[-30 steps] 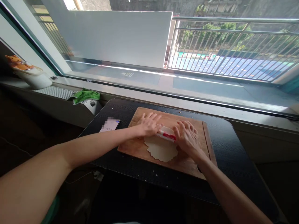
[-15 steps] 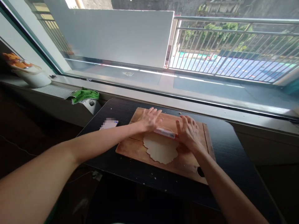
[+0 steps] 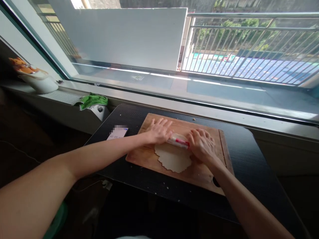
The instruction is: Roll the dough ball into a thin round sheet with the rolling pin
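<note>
A rolling pin (image 3: 179, 142), white with a red printed label, lies across the upper part of a thin, flat sheet of dough (image 3: 173, 159) with a ragged edge. On its left end rests my left hand (image 3: 159, 130), palm down with fingers stretched forward. My right hand (image 3: 201, 142) lies over the other end, its fingers slightly bent and apart. Both hands cover the pin's ends, so only its middle shows. Beneath the dough is a wooden cutting board (image 3: 142, 156), with a dark handle hole near its right front corner, partly behind my right forearm.
The board sits on a black table (image 3: 249, 166) speckled with small crumbs. A phone (image 3: 119, 132) showing a timer lies left of the board. On the windowsill are a green cloth (image 3: 93, 100) and a white bucket (image 3: 41, 82) with an orange toy. A large window stands behind.
Both hands have shifted slightly, and the rolling pin has turned so more of its red label shows. The fingers of my right hand are more bent than before. The view has tilted a little.
</note>
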Available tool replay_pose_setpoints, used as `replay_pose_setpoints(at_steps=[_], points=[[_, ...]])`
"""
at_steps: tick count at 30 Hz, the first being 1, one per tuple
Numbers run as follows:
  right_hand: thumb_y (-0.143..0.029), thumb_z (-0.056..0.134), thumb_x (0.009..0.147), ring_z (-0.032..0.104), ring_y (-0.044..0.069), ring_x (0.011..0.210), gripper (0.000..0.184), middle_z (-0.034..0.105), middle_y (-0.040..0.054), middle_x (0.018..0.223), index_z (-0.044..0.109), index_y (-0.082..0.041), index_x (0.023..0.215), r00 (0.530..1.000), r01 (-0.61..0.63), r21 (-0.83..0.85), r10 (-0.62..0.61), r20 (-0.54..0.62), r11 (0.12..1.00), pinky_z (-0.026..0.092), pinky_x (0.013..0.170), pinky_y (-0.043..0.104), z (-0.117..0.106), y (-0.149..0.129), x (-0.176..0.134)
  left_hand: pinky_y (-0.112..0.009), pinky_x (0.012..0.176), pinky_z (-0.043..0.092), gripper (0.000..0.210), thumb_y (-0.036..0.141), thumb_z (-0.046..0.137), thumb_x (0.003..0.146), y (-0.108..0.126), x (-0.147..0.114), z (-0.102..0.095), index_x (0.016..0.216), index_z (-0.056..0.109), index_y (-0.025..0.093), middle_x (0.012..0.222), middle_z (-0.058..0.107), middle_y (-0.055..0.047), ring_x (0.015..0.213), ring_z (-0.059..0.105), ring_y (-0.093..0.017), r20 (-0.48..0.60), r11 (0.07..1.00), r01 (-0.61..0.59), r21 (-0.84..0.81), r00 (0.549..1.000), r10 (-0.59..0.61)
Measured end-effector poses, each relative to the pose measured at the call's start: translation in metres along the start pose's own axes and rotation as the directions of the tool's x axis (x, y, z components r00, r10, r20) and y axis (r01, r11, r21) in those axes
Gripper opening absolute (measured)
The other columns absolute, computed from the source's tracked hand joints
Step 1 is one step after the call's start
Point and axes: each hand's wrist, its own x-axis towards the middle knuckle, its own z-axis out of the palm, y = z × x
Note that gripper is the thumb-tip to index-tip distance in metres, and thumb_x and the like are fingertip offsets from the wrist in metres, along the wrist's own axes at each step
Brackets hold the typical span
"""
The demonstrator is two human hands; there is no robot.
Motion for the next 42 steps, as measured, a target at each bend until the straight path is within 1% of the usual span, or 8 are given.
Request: replay_pose_setpoints(at_steps=[4,10,18,24,26,31,38,42], points=[[-0.037,0.039,0.101,0.049,0.03,0.129,0.037,0.067,0.0118,0.128,0.071,-0.021,0.109,0.992,0.097,-0.044,-0.1,-0.072,0.994,0.034,0.109,0.045,-0.001,-0.001,-0.017,-0.061,0.124,0.018,0.059,0.049,0.03,0.101,0.003,-0.012,0.002,0.153,0.042,0.023,0.162,0.039,-0.01,0.152,0.029,-0.029,-0.065,0.998,-0.05,0.042,0.997,0.052],[-0.043,0.037,0.099,0.05,0.033,0.127,0.048,0.06,0.0178,0.137,0.064,-0.016,0.128,0.961,-0.267,0.008,0.265,0.082,0.964,0.039,0.104,0.05,-0.001,0.014,0.063,-0.059,0.125,0.014,0.06,0.047,0.031,0.103,-0.002,0.055,-0.016,0.156,0.035,0.019,0.164,0.036,-0.011,0.154,0.022,-0.028,-0.138,0.983,0.181,0.002,0.974,-0.179],[-0.04,0.041,0.098,0.047,0.031,0.132,0.039,0.064,0.014,0.132,0.068,-0.021,0.119,0.986,0.088,-0.018,-0.09,-0.138,0.996,0.036,0.108,0.047,0.009,0.007,-0.007,-0.061,0.124,0.016,0.068,0.064,0.034,0.098,-0.003,-0.005,0.005,0.156,0.038,0.028,0.162,0.04,-0.008,0.153,0.025,-0.033,-0.114,0.996,-0.08,0.042,0.99,0.085],[-0.044,0.04,0.096,0.049,0.033,0.126,0.05,0.06,0.018,0.136,0.06,-0.016,0.132,0.984,-0.173,0.034,0.174,-0.036,0.984,0.038,0.104,0.051,0.008,0.018,0.06,-0.061,0.124,0.014,0.065,0.051,0.026,0.103,-0.008,0.049,-0.011,0.158,0.032,0.018,0.165,0.032,-0.013,0.155,0.021,-0.031,-0.121,0.994,0.11,0.017,0.987,-0.107],[-0.046,0.039,0.097,0.049,0.033,0.127,0.052,0.06,0.0171,0.137,0.059,-0.016,0.134,0.983,-0.181,0.029,0.181,0.006,0.983,0.04,0.103,0.051,0.007,0.015,0.047,-0.061,0.124,0.014,0.067,0.054,0.024,0.103,-0.007,0.038,-0.01,0.159,0.03,0.018,0.166,0.031,-0.012,0.155,0.021,-0.031,-0.074,0.996,0.09,0.004,0.993,-0.089],[-0.044,0.038,0.099,0.046,0.031,0.133,0.048,0.061,0.015,0.137,0.062,-0.017,0.131,0.995,0.031,-0.022,-0.033,-0.09,0.999,0.036,0.11,0.047,0.01,0.007,-0.007,-0.061,0.124,0.017,0.068,0.06,0.026,0.1,-0.003,-0.007,0.002,0.157,0.034,0.024,0.165,0.034,-0.008,0.154,0.025,-0.03,-0.019,0.999,-0.034,0.012,0.999,0.034],[-0.045,0.037,0.099,0.047,0.035,0.132,0.054,0.056,0.0187,0.143,0.054,-0.016,0.14,0.958,-0.275,0.032,0.271,0.088,0.961,0.039,0.107,0.053,0.005,0.017,0.067,-0.061,0.125,0.013,0.068,0.052,0.025,0.102,-0.008,0.054,-0.019,0.159,0.028,0.016,0.166,0.029,-0.013,0.156,0.018,-0.031,-0.02,0.989,0.151,-0.001,0.988,-0.151],[-0.043,0.039,0.098,0.047,0.032,0.133,0.05,0.06,0.015,0.139,0.057,-0.019,0.138,0.993,-0.12,0.021,0.12,-0.003,0.993,0.039,0.107,0.05,0.008,0.011,0.02,-0.062,0.123,0.017,0.068,0.057,0.023,0.101,-0.007,0.017,-0.009,0.159,0.029,0.022,0.166,0.032,-0.009,0.155,0.023,-0.031,0.016,1.0,0.02,-0.007,1.0,-0.02]])
